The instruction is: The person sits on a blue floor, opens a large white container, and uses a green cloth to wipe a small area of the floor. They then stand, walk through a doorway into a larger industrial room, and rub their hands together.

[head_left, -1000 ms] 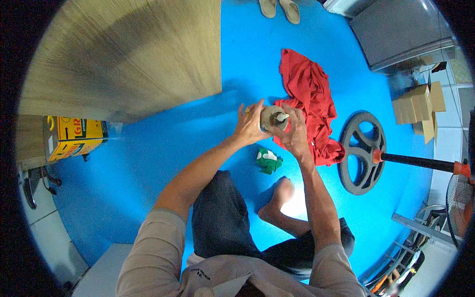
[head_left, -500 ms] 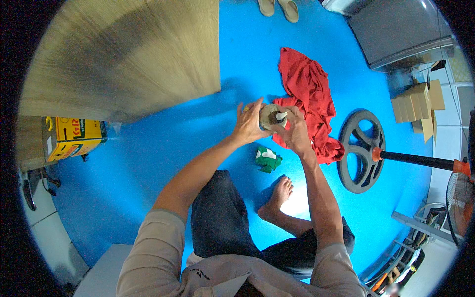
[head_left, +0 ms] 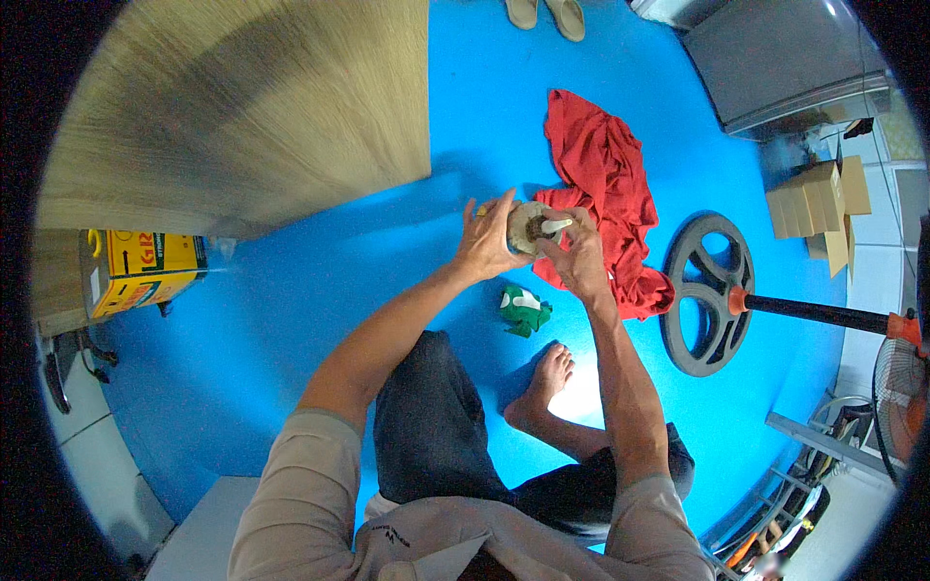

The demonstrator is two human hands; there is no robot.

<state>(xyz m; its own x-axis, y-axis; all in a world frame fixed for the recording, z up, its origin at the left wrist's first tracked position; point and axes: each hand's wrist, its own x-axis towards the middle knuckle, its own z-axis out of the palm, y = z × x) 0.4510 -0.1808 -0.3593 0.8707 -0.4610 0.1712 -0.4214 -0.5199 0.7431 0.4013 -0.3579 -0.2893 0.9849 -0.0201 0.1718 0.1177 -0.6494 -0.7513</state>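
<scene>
A round beige container [head_left: 520, 232] with a dark collar and a white spout [head_left: 555, 227] is held up in front of me, seen from above. Around its left side wraps my left hand [head_left: 487, 238], thumb below and fingers above. My right hand [head_left: 577, 254] closes on the white spout from the right, with thumb and fingers at its tip. Just behind and to the right, a crumpled red cloth [head_left: 605, 165] spreads over the floor. Nearer to me lies a small crumpled green and white packet or wrapper [head_left: 524, 309]; its kind is unclear.
Blue flooring [head_left: 271, 358] runs under everything. A wooden cabinet [head_left: 262, 107] fills the far left, near a yellow box [head_left: 155, 271]. On the right stands a fan's round black base [head_left: 678, 295]. Cardboard boxes [head_left: 809, 203] and sandals [head_left: 567, 17] are farther off.
My right hand's fingers have shifted slightly on the container's top. More of the white spout shows now, pointing to the right. My left hand has stayed in place.
</scene>
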